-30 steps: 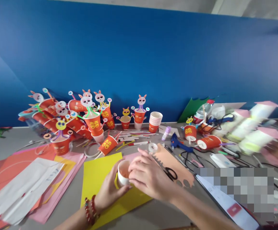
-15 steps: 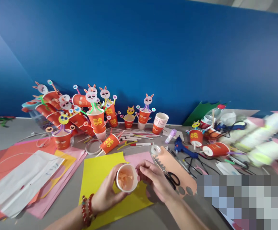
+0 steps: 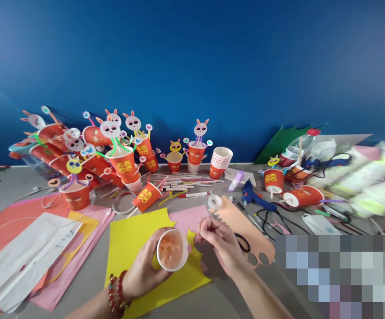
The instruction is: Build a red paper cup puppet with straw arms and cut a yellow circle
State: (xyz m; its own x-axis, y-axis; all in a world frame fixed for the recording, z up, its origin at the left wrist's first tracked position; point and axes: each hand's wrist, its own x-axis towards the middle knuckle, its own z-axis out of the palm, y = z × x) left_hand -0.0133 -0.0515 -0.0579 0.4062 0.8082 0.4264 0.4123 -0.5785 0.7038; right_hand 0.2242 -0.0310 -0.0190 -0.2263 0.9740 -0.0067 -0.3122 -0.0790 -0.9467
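Note:
My left hand (image 3: 144, 272) grips a small paper cup (image 3: 171, 249), tilted so its open mouth faces me; the inside looks orange. My right hand (image 3: 221, 245) sits just right of the cup's rim, fingers curled and pinched together; whether anything is between them I cannot tell. Both hands hover over a yellow paper sheet (image 3: 129, 241) on the grey table. Black-handled scissors (image 3: 243, 242) lie on a peach paper strip (image 3: 242, 223) right behind my right hand.
Many red cups with bunny faces (image 3: 112, 150) crowd the back left. A stack of plain cups (image 3: 219, 163), a blue glue gun (image 3: 254, 197), a tape roll (image 3: 215, 202), markers (image 3: 182, 188) and cables lie behind. Paper sheets (image 3: 29, 257) cover the left. White rolls (image 3: 368, 177) lie right.
My right hand came off the top of the cup and now sits beside its rim. The left hand tilted the cup's mouth toward me. The view shifted slightly.

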